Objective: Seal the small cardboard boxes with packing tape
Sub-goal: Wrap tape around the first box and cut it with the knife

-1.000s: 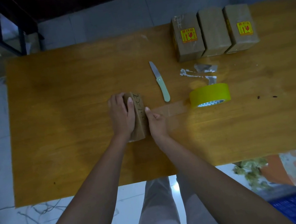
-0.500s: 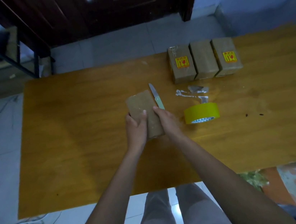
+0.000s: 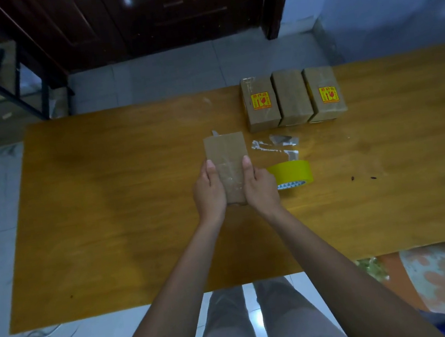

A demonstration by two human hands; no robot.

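A small brown cardboard box (image 3: pixel 226 156) is held above the middle of the wooden table (image 3: pixel 108 211), its broad face up with a strip of clear tape running down it. My left hand (image 3: pixel 209 195) grips its left side, thumb on top. My right hand (image 3: pixel 260 188) grips its right side the same way. A yellow roll of packing tape (image 3: pixel 294 173) lies on the table just right of my right hand. The knife is almost fully hidden behind the box; only its tip (image 3: pixel 214 133) shows above the box's far edge.
Three taped cardboard boxes (image 3: pixel 291 98) stand side by side at the table's far edge, two with yellow-red stickers. Scraps of clear tape (image 3: pixel 276 144) lie between them and the roll. Dark wooden doors stand beyond the table; loose cables lie on the floor at left.
The box was lying on the table under my left hand; both hands have lifted it and turned its broad taped face up. It now covers the knife.
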